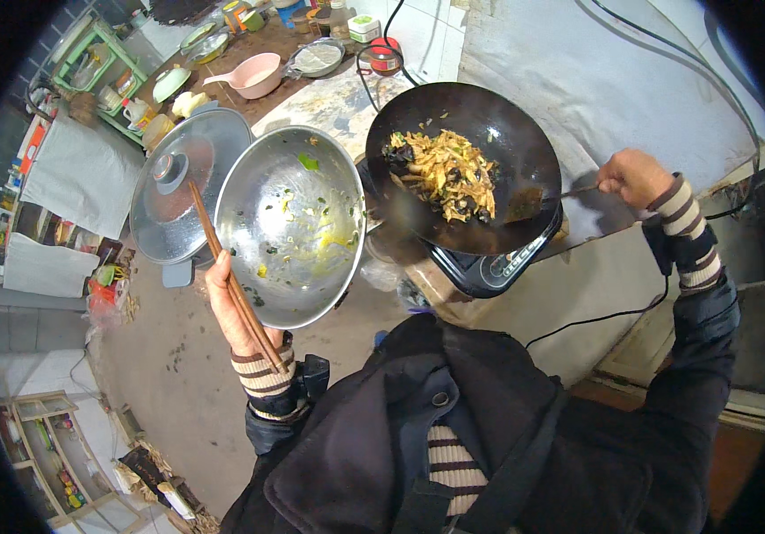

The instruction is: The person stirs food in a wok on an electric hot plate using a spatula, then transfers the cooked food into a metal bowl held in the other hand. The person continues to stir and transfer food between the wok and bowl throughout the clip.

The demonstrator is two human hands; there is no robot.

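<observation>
My left hand (239,307) holds a metal bowl (289,227) tilted, its inside smeared with yellow and dotted with green scraps. A pair of wooden chopsticks (239,294) is held in the same hand, along the bowl's left side. My right hand (635,179) grips the handle of a spatula (524,203), whose blade rests inside a dark wok (462,100). Stir-fried food (449,173), yellowish strips with dark pieces, lies in the wok left of the blade. The wok sits on an induction cooker (506,267).
A lidded pan (189,147) stands left of the bowl. Behind are a pink ladle-like basin (252,75), a plastic-covered dish (317,59) and a red-lidded jar (384,57). A cable (596,317) runs from my right sleeve. The wall (556,73) is close behind the wok.
</observation>
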